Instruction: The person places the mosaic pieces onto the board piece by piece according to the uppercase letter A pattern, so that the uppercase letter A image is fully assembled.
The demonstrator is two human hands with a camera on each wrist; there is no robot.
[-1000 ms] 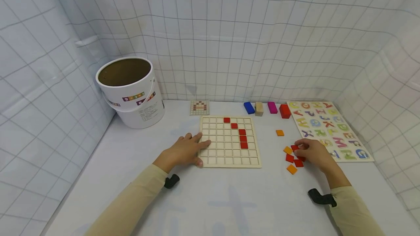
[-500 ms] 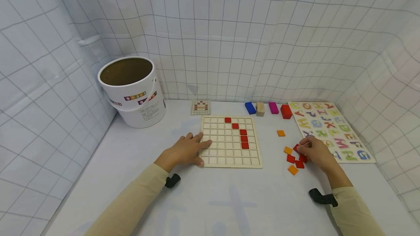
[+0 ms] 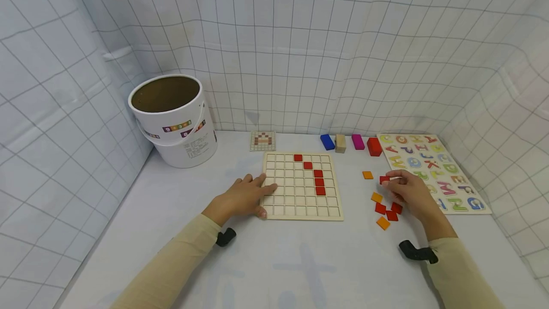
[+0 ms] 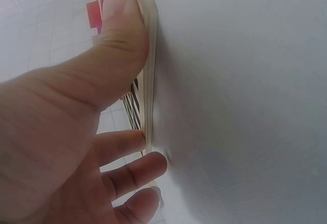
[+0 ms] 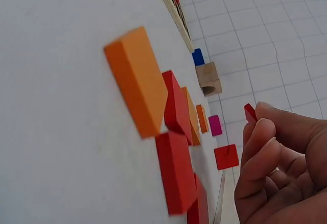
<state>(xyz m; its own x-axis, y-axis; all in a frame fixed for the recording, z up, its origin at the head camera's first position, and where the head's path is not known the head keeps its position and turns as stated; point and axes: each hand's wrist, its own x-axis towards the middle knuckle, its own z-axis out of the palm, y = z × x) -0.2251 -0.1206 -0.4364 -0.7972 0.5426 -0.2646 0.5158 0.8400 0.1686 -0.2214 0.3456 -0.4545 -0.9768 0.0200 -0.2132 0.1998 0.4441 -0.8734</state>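
A wooden grid board (image 3: 304,211) lies mid-table, with several red square tiles (image 3: 319,181) set in its cells. My left hand (image 3: 242,197) rests on the board's left edge, fingers spread; in the left wrist view its thumb (image 4: 122,25) lies along the rim. My right hand (image 3: 409,192) pinches a red tile (image 3: 384,180) between thumb and fingertips, and the right wrist view shows this red tile (image 5: 250,113) raised off the table. Below that hand lie several loose red tiles (image 3: 392,215) and orange tiles (image 3: 383,223).
Behind the board is a small pattern card (image 3: 263,141). Along the back stand a blue block (image 3: 327,142), a plain wooden block (image 3: 340,143), a magenta block (image 3: 358,141) and a red block (image 3: 374,147). An alphabet board (image 3: 433,170) lies right; a white bucket (image 3: 184,149) stands back left.
My right hand has picked a red tile out of the loose group and moved it slightly up and away from the others. My left hand has stayed on the board's edge.
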